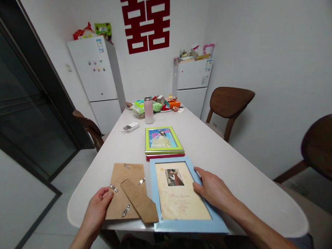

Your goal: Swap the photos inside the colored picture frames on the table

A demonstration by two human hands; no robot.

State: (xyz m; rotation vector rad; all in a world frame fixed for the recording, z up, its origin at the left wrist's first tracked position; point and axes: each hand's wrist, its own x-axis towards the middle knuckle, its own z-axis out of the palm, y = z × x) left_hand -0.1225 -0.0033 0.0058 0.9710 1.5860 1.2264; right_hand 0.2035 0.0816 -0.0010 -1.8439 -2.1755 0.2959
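Note:
My left hand (99,206) pinches the left edge of a brown picture frame backing board (118,207) at the table's near edge. Metal clips sit along its sides, and a brown stand leg lies across its face. Right beside it is a light blue picture frame (190,226), with a cream printed sheet and a small photo showing inside. My right hand (212,187) lies over that frame's right side, thumb and fingers apart, the fingertips on the border. Just beyond, a green picture frame (178,140) with a photo rests on a red frame (164,157).
On the white table (227,184), a pink bottle (148,111) stands farther back, near a small silver device (131,127) and several colourful packages (161,105). Brown chairs (231,100) flank the table. Two white refrigerators (94,82) stand behind.

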